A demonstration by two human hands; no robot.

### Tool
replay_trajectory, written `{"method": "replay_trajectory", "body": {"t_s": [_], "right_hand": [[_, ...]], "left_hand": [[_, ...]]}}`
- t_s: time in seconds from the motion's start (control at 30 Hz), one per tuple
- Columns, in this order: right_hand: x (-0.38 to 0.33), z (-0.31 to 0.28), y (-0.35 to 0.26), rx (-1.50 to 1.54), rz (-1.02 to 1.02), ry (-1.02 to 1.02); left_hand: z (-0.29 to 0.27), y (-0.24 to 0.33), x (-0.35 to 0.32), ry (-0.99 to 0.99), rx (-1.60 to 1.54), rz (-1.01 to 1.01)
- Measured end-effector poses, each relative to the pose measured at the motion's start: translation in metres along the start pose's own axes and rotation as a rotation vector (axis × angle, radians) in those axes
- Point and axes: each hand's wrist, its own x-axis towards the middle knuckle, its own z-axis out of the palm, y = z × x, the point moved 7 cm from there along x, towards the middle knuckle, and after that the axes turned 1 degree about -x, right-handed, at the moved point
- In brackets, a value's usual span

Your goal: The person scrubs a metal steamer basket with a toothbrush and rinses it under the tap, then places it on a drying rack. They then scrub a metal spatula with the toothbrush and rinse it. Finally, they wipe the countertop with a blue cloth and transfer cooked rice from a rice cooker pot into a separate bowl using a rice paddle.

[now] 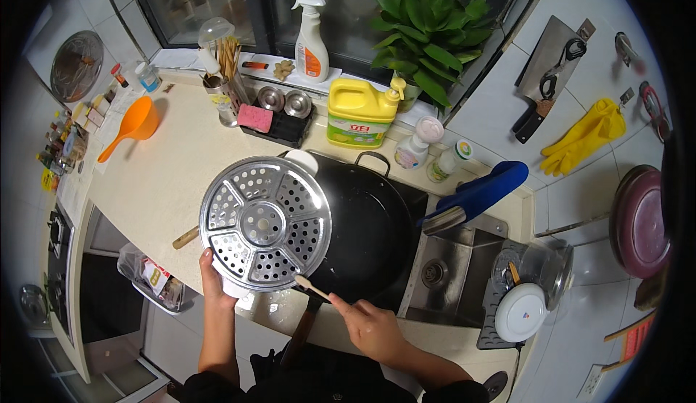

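Steamer tray (265, 223): round perforated metal plate, held tilted above the counter (163, 185) edge, overlapping the left rim of the black wok (366, 232).
Left hand (214, 281): fingers clamped on the tray's lower rim, thumb on the near face.
Right hand (371, 326): fingers pinched around a slim wooden-handled tool, seemingly a small brush (313, 286); its tip meets the tray's lower edge.
Wok: sits partly over the steel sink (453, 272), its long handle pointing toward the person.
Step in hand: by appearance, working the brush along the tray's rim and holes while the other hand steadies it.
Next move calls for: a firm left grip so the plate does not swing, light strokes with the tip, and turning the tray to bring fresh holes within reach.
Risk: the thin rim could slip and knock the wok.
Nearby: yellow detergent bottle (357, 115), white spray bottle (310, 36), pink sponge (255, 118), orange scoop (136, 124), blue-covered tap (475, 195), potted plant (431, 33).
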Motion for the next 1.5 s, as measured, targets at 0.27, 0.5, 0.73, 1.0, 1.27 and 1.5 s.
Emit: {"method": "replay_trajectory", "body": {"t_s": [0.27, 0.5, 0.73, 1.0, 1.27, 1.5], "right_hand": [[0.026, -0.028, 0.051, 0.19, 0.148, 0.318], [0.033, 0.103, 0.211, -0.041, 0.733, -0.199], [0.009, 0.044, 0.125, 0.503, 0.498, 0.221], [0.02, 0.015, 0.008, 0.194, 0.068, 0.186], [0.011, 0.026, -0.012, 0.174, -0.105, 0.193], [0.025, 0.015, -0.005, 0.162, -0.061, 0.232]], "left_hand": [[-0.007, -0.002, -0.002, -0.066, 0.055, 0.024], [0.0, 0.0, 0.002, -0.079, 0.151, 0.084], [0.011, 0.007, 0.003, -0.051, 0.174, 0.164], [0.033, -0.024, 0.011, -0.02, 0.037, 0.015], [0.048, -0.038, 0.01, 0.019, 0.07, -0.009], [0.054, -0.049, 0.009, -0.045, 0.056, -0.037]]}}
